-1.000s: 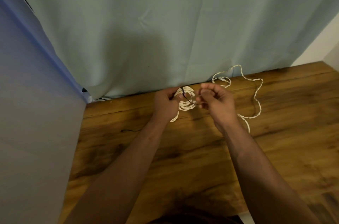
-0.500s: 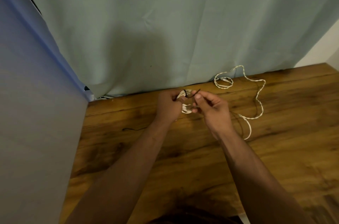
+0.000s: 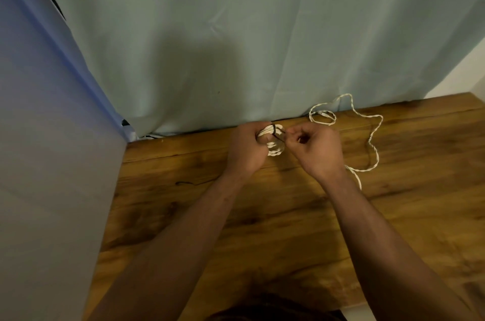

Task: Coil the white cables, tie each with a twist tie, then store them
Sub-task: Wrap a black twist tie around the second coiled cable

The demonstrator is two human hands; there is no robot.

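**A:** Item one, and where is it?

**B:** Coiled white cable, held just above the far part of the counter, near the curtain. The left hand has its grip clamped round the loops.

**A:** Item two?

**B:** Black twist tie, wrapped over the top of the coil. The right hand has its grip pinched together on the tie's free end, right beside the coil.

**A:** Item three?

**B:** Loose white cable, uncoiled and sprawled on the counter to the right, with one end passing under the right wrist. There is also a thin dark strand on the wood to the left, possibly a spare tie. It is too small to tell.

**A:** Risks?

**B:** Judged, not seen:
- If the left grip slackens during twisting, the loops could spring apart and the coil would need rewinding.
- If the tie's end slips from the pinch, the wrap could unwind.
- Too few turns, and the bundle may loosen in storage.
- The right forearm lies over the loose cable, so a pull back could drag it along or snag it.
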